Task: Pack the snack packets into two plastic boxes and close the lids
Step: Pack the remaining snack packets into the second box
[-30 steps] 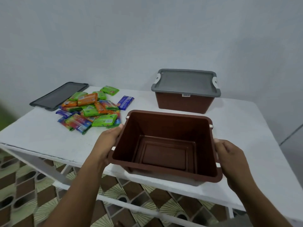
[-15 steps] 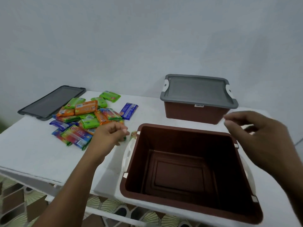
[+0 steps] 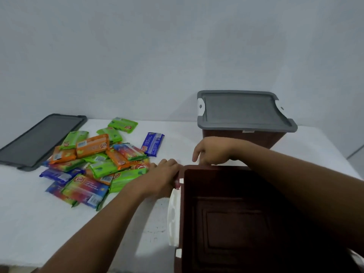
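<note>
Your right hand [image 3: 213, 151] hangs over the far rim of the open box [image 3: 236, 229], fingers loosely curled down and holding nothing. Half a second ago it was further right; it has since crossed leftward. Your left hand [image 3: 159, 180] lies at the box's far-left corner, just beside the snack packets [image 3: 98, 160]. Blur hides whether it grips anything. The box sits at the table's near edge, mouth up, white latch [image 3: 173, 217] facing left, long axis apparently left to right. Behind it stands the closed box [image 3: 244, 134], and the loose lid [image 3: 37, 140] lies far left. White table [image 3: 59, 229], pale bare wall [image 3: 157, 56].
</note>
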